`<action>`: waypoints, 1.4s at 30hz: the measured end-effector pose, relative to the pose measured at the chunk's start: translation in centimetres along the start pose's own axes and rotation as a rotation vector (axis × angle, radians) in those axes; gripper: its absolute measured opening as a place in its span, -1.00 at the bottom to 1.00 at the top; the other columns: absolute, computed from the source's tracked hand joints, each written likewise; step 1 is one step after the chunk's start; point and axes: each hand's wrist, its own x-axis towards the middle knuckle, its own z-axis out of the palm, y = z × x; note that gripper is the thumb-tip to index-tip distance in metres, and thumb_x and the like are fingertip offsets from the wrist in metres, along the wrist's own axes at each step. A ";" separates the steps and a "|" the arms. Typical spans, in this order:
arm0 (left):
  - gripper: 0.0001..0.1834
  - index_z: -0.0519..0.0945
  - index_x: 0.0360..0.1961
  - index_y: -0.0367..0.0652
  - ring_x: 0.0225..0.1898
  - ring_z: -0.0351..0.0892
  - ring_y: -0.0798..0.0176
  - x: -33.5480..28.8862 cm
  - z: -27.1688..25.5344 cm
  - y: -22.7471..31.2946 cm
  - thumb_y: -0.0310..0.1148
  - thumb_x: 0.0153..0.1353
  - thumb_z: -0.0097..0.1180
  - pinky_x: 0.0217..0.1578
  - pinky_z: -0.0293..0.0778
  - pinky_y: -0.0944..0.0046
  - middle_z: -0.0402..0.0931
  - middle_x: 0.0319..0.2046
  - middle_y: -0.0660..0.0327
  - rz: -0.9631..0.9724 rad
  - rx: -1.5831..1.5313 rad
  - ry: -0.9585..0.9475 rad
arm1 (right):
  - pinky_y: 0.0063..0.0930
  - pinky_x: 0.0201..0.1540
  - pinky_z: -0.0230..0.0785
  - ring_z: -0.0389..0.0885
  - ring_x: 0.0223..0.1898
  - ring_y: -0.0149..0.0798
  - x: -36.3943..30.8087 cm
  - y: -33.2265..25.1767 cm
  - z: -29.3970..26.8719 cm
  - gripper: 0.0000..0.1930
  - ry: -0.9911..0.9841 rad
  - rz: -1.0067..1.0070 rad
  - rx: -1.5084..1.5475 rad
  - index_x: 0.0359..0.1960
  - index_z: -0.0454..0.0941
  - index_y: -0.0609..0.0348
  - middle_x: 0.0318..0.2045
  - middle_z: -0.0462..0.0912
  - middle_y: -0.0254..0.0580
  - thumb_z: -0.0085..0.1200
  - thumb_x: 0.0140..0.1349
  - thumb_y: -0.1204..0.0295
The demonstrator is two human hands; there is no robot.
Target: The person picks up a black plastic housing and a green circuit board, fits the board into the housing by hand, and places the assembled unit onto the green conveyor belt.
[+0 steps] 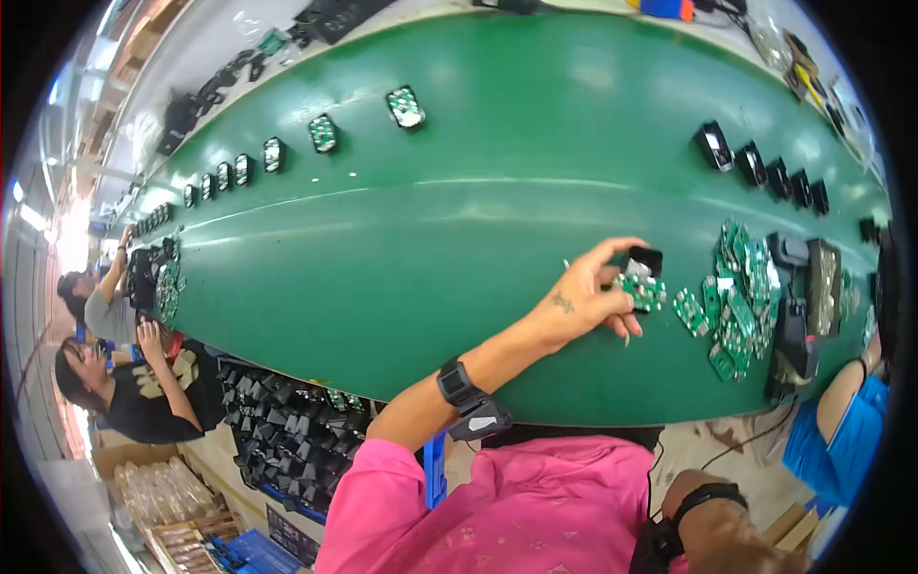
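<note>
My left hand [595, 289] reaches over the green table from the lower left, its fingers curled around a small black plastic case [644, 258] and a green circuit board [643, 293]. The board lies over the near side of the case, under my thumb; I cannot tell whether it sits inside. Just right of this hand lies a loose circuit board [689, 313], beside a heap of similar boards [741, 301]. My right forearm [712, 531], with a black strap, shows at the lower right, below the table edge; its hand is not in view.
Cases with boards in them [323, 134] form a row along the far left of the green table [411, 277]. Several black cases [751, 165] stand at the far right. Black devices [792, 335] lie beyond the heap. A crate of black parts [287, 430] and two people [143, 383] are leftward.
</note>
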 end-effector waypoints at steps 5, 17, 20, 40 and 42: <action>-0.28 0.14 0.39 -0.15 -0.35 0.69 0.17 1.1 -0.2 -0.2 -0.62 0.18 0.03 -0.37 0.68 0.30 0.44 0.04 -0.08 -0.008 0.005 -0.078 | 0.58 0.21 0.07 0.70 -0.26 0.17 -19.5 6.7 -5.0 -0.63 -0.153 -0.654 -0.115 -0.26 0.62 0.37 -0.26 0.70 0.16 -0.07 0.43 0.24; -0.31 0.18 0.36 -0.16 -0.36 0.67 0.18 0.5 -0.4 0.1 -0.62 0.17 0.03 -0.36 0.68 0.28 0.46 0.02 -0.06 0.040 -0.003 0.026 | -0.11 -0.42 0.42 0.55 -0.39 -0.05 -22.8 11.4 -11.9 -0.67 0.015 -0.981 -0.435 -0.12 0.51 0.26 -0.26 0.58 0.00 -0.06 0.40 0.20; -0.32 0.18 0.35 -0.17 -0.37 0.67 0.19 0.2 -0.4 -0.4 -0.61 0.18 0.03 -0.36 0.68 0.27 0.49 -0.03 -0.06 0.086 -0.028 0.072 | -0.49 -0.51 0.39 0.59 -0.50 -0.34 -20.2 12.0 -14.0 -0.68 0.917 -0.719 -0.921 -0.13 0.63 0.38 -0.40 0.62 -0.08 0.24 0.10 0.45; -0.28 0.15 0.38 -0.15 -0.33 0.69 0.24 1.0 -0.4 -1.1 -0.64 0.18 0.02 -0.33 0.64 0.36 0.44 0.11 -0.10 0.116 0.048 -0.025 | -0.40 -0.62 0.37 0.56 -0.64 -0.19 -18.4 9.0 -10.6 -0.65 -0.481 -0.541 0.266 -0.17 0.59 0.39 -0.33 0.70 0.18 -0.12 0.43 0.29; -0.31 0.18 0.34 -0.17 -0.38 0.69 0.26 1.1 -0.3 -1.5 -0.68 0.14 -0.03 -0.40 0.64 0.37 0.49 0.02 -0.06 0.149 0.038 0.001 | -0.42 -0.63 0.36 0.55 -0.65 -0.23 -18.5 8.3 -10.4 -0.65 -0.458 -0.634 0.166 -0.11 0.56 0.42 -0.29 0.69 0.24 -0.06 0.41 0.29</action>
